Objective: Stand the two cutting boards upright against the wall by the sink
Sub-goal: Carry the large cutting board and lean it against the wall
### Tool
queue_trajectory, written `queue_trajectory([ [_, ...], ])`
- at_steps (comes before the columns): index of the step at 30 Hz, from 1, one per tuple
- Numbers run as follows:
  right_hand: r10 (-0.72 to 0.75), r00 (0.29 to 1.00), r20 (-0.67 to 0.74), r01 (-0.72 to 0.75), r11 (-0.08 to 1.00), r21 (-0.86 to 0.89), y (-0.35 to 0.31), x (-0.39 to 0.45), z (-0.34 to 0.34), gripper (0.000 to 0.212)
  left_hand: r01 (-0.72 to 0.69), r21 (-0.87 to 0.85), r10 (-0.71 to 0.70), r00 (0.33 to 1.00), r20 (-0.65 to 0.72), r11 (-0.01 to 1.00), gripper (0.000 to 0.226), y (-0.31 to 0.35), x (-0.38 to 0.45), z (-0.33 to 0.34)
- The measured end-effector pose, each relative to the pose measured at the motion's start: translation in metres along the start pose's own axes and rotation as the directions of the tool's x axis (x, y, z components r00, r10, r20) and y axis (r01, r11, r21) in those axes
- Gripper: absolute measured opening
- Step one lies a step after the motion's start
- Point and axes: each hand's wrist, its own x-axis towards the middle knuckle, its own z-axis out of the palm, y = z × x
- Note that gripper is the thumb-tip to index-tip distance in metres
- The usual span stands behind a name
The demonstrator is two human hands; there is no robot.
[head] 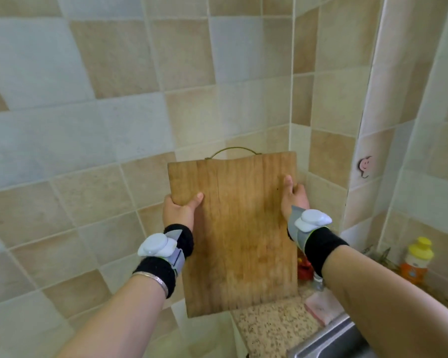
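Cutting board (239,228), wooden, wire loop handle (233,151) at top edge. Held upright in front of the tiled wall (88,125), near the corner, lower edge over the speckled counter (269,329); contact with counter or wall not determinable. Left hand (180,209) clamped on left edge, thumb on the face; right hand (294,197) clamped on right edge. Sink (331,339) at lower right, just beside. Second board: not in view.

Step in hand, by judgement: first board being stood against the wall. Next move calls for: bottom edge seated on counter, top tipped back to the tiles, grip released only once steady.

Writing: none legible. Yellow-capped orange bottle (417,259) with label, unreadable. Smiley hook (364,165) on wall, no text.
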Motion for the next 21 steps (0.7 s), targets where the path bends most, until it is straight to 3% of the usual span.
queue_trajectory([
  [6,-0.044,0.998,-0.035,0.043,0.998,-0.041,-0.026,0.030,-0.004,0.064,-0.076,-0.007,0.076,0.997,-0.012,0.997,0.051,0.021,0.021,0.023],
  [21,-0.170,0.979,-0.108,0.182,0.978,0.106,-0.091,0.090,0.009,0.050,-0.160,-0.070,0.156,0.986,-0.056,0.985,0.066,0.052,0.069,0.063],
])
